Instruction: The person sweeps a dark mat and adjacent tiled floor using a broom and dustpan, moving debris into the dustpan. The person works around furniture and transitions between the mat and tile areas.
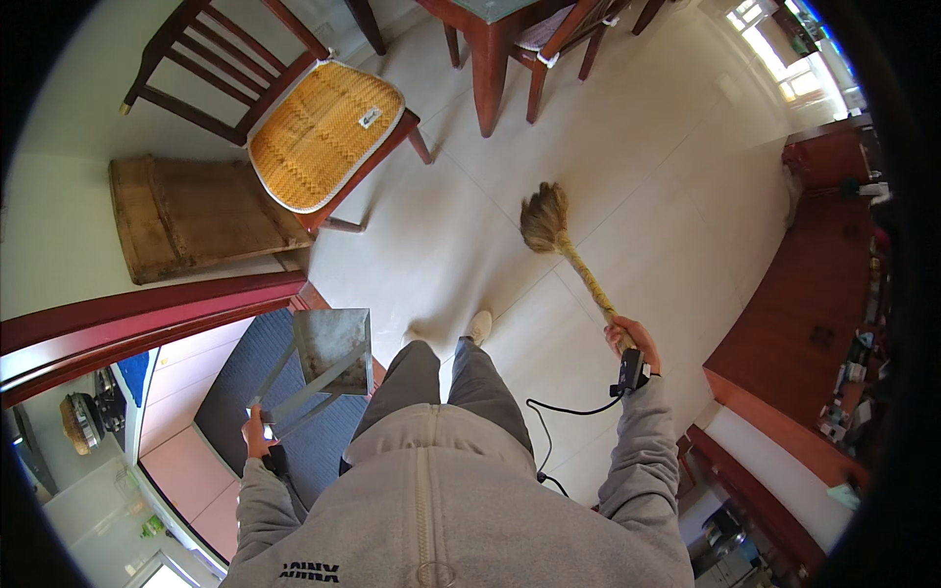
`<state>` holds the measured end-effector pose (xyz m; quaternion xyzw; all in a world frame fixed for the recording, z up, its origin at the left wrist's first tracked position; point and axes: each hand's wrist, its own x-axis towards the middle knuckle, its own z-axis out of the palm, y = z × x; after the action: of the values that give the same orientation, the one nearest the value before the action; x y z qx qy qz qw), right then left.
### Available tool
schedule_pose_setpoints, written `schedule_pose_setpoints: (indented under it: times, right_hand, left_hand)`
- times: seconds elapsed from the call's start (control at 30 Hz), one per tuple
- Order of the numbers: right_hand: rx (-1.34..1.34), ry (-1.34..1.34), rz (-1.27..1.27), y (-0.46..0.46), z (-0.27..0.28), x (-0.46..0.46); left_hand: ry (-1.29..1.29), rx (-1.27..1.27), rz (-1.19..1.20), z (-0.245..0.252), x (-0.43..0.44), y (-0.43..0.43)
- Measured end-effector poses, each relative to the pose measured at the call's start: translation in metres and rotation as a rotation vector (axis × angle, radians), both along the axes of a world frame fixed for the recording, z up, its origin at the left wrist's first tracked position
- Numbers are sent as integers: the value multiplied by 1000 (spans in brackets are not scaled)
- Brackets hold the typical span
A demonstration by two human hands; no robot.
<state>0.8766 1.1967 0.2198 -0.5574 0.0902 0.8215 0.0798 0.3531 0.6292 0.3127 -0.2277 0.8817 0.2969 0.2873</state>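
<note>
My right hand grips the handle end of a straw broom. Its spread brown bristles point away from me over the tiled floor; whether they touch it I cannot tell. My left hand is closed around the handle of a metal dustpan, with three struts running up to its square pan. Grey dust or stains mark the inside of the pan. The dustpan hangs beside my left leg, in front of a dark blue mat. A black device with a cable is strapped at my right wrist.
A wooden chair with a woven yellow seat pad stands ahead on the left, beside a brown wooden tub-like object. A table leg and another chair are farther ahead. Red-brown cabinets line the right. A red doorframe borders the left doorway.
</note>
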Motion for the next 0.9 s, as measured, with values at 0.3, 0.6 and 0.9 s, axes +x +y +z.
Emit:
schedule_pose_setpoints:
  times: [0.3,0.6,0.9]
  right_hand:
    - [212,175,-90,12,33,-76]
    - [-156,288,-158,129,-27,-138]
    - [3,-97,85,181,19,-95]
  left_hand:
    - [17,54,-55,-30,16,103]
    - [68,3,-51,-62,10,200]
    - [46,13,116,-56,38,240]
